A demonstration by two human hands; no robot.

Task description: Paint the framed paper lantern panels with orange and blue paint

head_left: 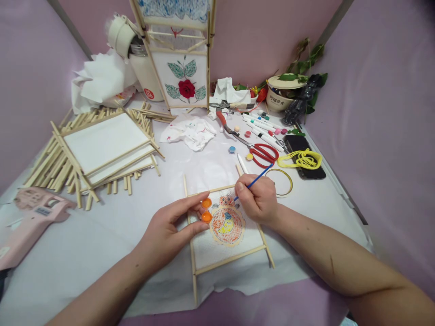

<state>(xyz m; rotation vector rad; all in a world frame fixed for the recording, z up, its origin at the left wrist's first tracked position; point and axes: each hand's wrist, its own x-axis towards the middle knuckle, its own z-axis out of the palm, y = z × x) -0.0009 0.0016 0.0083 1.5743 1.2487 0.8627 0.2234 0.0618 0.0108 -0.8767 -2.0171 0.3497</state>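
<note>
My left hand [176, 222] pinches a small open pot of orange paint [206, 217] between thumb and fingers, its flipped lid lying above it. It is over the left side of a white panel [207, 253] framed with thin wooden sticks. My right hand [258, 197] is closed around a blue paintbrush [254, 182], its tip against the upper part of a dotted drawing [227, 224]. The drawing has an orange round body with a yellow moon shape and a small head above. My right fingers cover the panel's upper right corner.
Stacked framed panels [108, 140] lie on wooden sticks at left, near a pink glue gun [37, 222]. A lantern frame with a rose [186, 88] stands behind. Red-handled scissors [264, 155], markers [260, 122], yellow cord [302, 159], and a phone [314, 173] lie at right.
</note>
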